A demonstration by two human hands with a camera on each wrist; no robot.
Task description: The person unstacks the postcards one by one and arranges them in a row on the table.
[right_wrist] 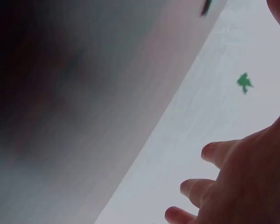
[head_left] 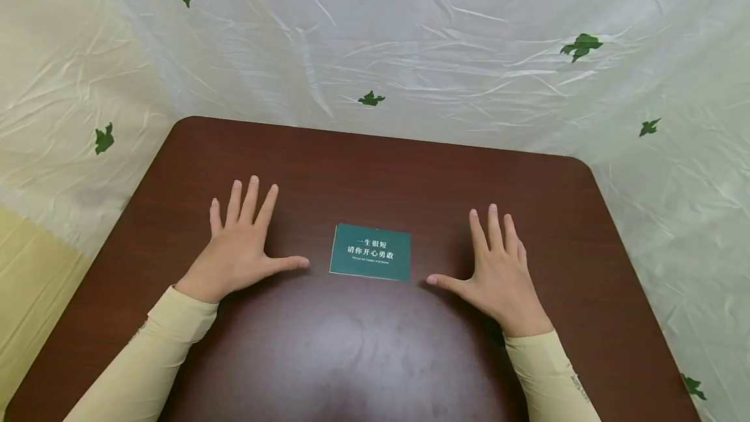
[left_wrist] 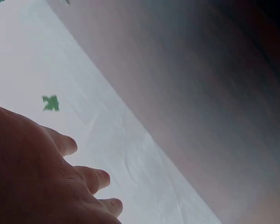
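Note:
A dark green booklet or card [head_left: 371, 267] with white printed writing lies flat on the brown table, between the two hands in the head view. To its left, my left hand [head_left: 237, 249] is spread wide, thumb pointing toward the card and nothing held. My right hand [head_left: 500, 279] is likewise spread on the other side, its thumb tip a short way from the card's right edge. In the left wrist view the left hand [left_wrist: 42, 177] shows its fingers against the pale sheet. The right wrist view has the right hand [right_wrist: 247, 177] with fingers extended.
The brown table [head_left: 375, 168] has rounded far corners. White sheeting [head_left: 439, 64] with green leaf-shaped patches [head_left: 582, 46] hangs behind it and along both sides. A yellowish stretch of sheeting [head_left: 35, 279] shows at the left.

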